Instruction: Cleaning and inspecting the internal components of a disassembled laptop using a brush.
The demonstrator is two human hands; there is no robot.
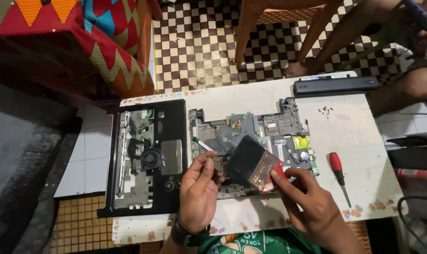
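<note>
My right hand (pixel 312 207) grips a wide paintbrush (pixel 251 162) by its red handle, the black bristles lying over the middle of a bare laptop motherboard (pixel 270 129). My left hand (pixel 199 188) rests on the board's near left part, thumb and fingers pinched at a small dark component under the bristles. The board lies on a white board-like work surface (pixel 354 122).
A black laptop case shell (pixel 166 155) with a fan lies to the left. A red-handled screwdriver (pixel 338 171), loose screws (pixel 325 111) and a long black battery (pixel 336 86) lie to the right. Another person's legs (pixel 345 37) and chair legs stand beyond the far edge.
</note>
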